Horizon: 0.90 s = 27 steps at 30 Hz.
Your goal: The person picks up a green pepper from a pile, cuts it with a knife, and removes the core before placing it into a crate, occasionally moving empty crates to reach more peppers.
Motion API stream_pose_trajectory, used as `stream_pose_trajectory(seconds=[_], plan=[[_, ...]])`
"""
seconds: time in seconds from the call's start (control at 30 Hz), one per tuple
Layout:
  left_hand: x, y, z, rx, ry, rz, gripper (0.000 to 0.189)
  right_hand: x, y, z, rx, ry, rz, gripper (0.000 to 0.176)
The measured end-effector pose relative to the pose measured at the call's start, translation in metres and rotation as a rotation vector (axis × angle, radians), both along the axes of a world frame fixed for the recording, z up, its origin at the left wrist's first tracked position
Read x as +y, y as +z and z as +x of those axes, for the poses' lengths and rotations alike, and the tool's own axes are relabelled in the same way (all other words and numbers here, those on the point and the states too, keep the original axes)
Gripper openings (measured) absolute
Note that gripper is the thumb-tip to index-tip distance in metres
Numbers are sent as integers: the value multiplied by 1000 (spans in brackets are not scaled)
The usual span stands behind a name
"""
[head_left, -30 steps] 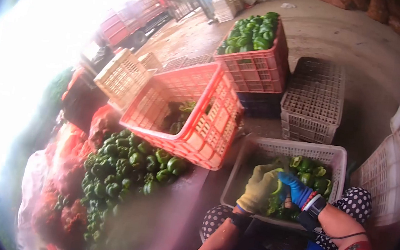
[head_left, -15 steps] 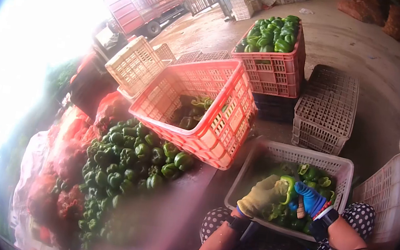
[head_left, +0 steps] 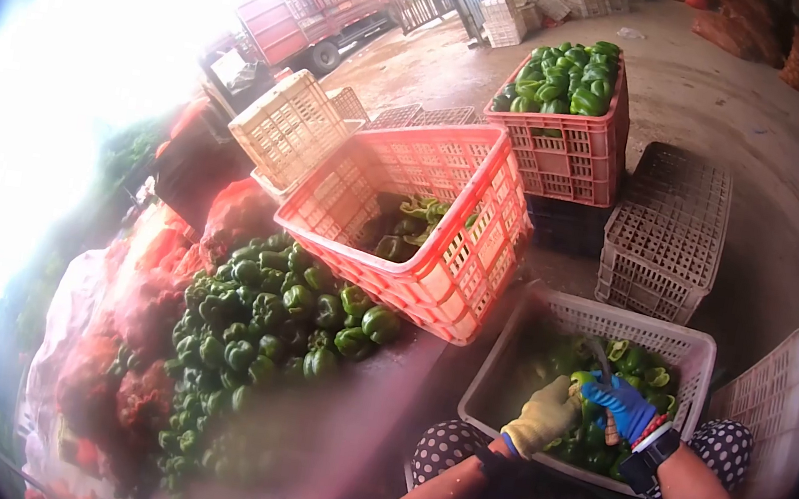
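My left hand, in a yellow glove, is closed on a green bell pepper, mostly hidden by both hands. Pressed close beside it is my right hand, in a blue glove, with its fingers wrapped around a knife. The wooden handle of the knife shows below the fist, and what looks like its dark curved blade rises above it. Both hands are over a pale plastic crate between my knees. Cut green peppers lie inside that crate.
Left of me is a heap of whole green peppers beside red mesh sacks. A tilted pink crate holds some pepper pieces. Beyond stand a full pepper crate and an upturned grey crate. A red truck is parked farther back.
The pepper has gone from clearly visible to mostly covered by my hands. My right hand has turned, and the dark blade now shows above it. The camera view has shifted slightly.
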State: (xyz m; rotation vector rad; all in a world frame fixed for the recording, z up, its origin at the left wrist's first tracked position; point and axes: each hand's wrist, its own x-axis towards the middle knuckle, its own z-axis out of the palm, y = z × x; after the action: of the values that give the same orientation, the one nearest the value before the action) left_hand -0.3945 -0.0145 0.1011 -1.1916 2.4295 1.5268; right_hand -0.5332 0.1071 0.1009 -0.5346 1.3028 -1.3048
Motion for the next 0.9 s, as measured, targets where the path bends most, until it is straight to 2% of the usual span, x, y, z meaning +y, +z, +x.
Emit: stream_pose_trajectory(seconds=[0.03, 0.13, 0.17, 0.23, 0.33, 0.37, 0.47, 0.6, 0.67, 0.7, 0.77, 0.8, 0.83, 0.87, 0.9], plan=[[2, 3, -2, -41, 36, 0, 42, 1, 5, 2, 4, -21, 60, 41], [4, 8, -2, 58, 59, -30, 41, -12, -20, 4, 78, -102, -78, 43], [1, 10, -4, 69, 75, 25, 40, -8, -23, 1, 9, -108, -80, 45], [-5, 14, -5, 85, 103, 140, 39, 0, 18, 4, -134, -124, -78, 47], [-12, 29, 1, 178, 44, 272, 40, 1, 28, 0, -119, -6, -248, 52], [-16, 21, -1, 167, 12, 346, 41, 2, 16, -3, -59, 6, -281, 51], [-12, 23, 0, 193, -6, 519, 40, 9, 11, 1, -26, -72, -175, 47], [-11, 11, 4, 397, 13, 647, 41, 16, 13, 3, -295, -135, -81, 47], [-8, 15, 1, 472, 41, 733, 39, 16, -2, 1, -285, -158, -59, 47], [-13, 26, 3, 437, -15, 738, 37, 15, -7, 0, -337, -179, -48, 46], [-8, 23, 2, 523, 20, 672, 30, 16, -6, 1, -454, -209, -37, 48], [-7, 27, 3, 617, 42, 755, 22, 13, -1, 3, -513, -222, -46, 49], [-13, 22, 4, 645, 18, 673, 15, 9, -6, 1, -525, -200, -101, 54], [-19, 19, 6, 724, -54, 630, 25, 4, -12, -1, -538, -177, -156, 58], [-25, -2, 3, 729, -129, 263, 32, 9, -1, -2, -686, -98, -135, 60]])
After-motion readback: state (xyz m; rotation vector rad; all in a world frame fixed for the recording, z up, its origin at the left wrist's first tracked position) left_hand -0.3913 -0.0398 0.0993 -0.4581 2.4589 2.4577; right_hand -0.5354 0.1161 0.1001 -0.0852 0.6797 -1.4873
